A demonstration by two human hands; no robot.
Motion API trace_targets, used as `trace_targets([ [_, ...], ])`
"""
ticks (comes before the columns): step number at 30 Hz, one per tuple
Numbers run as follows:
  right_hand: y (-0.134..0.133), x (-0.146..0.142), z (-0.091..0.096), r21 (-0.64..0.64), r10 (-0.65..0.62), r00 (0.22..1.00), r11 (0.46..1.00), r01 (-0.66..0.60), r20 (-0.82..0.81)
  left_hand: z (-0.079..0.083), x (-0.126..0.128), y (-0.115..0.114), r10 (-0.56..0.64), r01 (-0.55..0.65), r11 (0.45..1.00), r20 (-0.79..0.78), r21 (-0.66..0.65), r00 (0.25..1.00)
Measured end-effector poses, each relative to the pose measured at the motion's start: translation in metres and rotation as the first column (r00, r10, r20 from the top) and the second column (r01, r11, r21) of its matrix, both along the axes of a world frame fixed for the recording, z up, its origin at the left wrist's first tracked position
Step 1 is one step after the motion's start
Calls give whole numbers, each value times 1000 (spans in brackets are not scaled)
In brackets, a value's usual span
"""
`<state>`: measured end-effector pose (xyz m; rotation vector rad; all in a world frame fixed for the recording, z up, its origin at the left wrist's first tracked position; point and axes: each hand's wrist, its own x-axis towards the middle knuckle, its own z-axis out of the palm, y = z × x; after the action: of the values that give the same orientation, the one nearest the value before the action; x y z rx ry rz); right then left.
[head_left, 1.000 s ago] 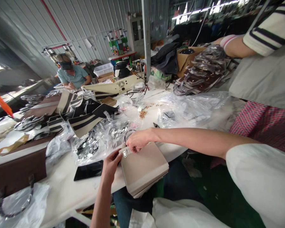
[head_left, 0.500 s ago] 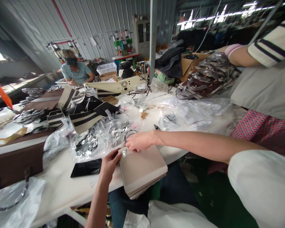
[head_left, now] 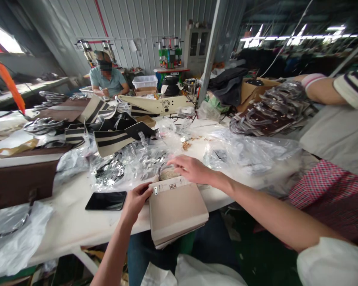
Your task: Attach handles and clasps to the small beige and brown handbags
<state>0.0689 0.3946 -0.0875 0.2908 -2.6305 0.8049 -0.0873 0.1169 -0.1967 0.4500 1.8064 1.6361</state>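
Note:
A stack of beige bag panels lies at the table's front edge, partly overhanging my lap. My left hand pinches the top panel's far left corner, thumb on top. Beside that thumb, a small metal plate with holes sits on the pale strip along the panel's far edge. A small dark square fitting or cut-out shows farther along this strip. My right hand hovers above the far edge, fingers stretched toward the left and apart, with nothing visible in them. Behind the stack a looped bag handle is partly hidden by that hand.
A black phone lies left of the stack. Plastic bags with shiny metal parts and small gold pieces lie beyond. Brown bag pieces cover the left side. One person sits across the table; another stands at right beside wrapped handles.
My right hand has lifted off the panel's far edge and its fingers have opened, uncovering the strip and dark square. My left hand keeps its hold. The view has shifted slightly.

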Motion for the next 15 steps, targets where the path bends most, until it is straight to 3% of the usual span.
trace_targets([
  [2,5,18,6,-153,-221,975,964,219,6,3,0,1,-11,11,1000,-9,-5,1000],
  [4,11,38,6,-217,-322,945,921,324,46,8,-2,2,-34,33,999,-37,-30,999],
  [9,16,70,-22,-192,-300,948,929,316,109,27,-9,12,-72,6,981,-336,-192,939],
  [12,10,77,-35,-51,-298,951,952,303,87,39,0,25,-73,-49,982,-602,-184,795],
  [15,1,76,-40,285,-268,962,927,243,53,49,18,55,-128,-13,983,-728,-185,673],
])
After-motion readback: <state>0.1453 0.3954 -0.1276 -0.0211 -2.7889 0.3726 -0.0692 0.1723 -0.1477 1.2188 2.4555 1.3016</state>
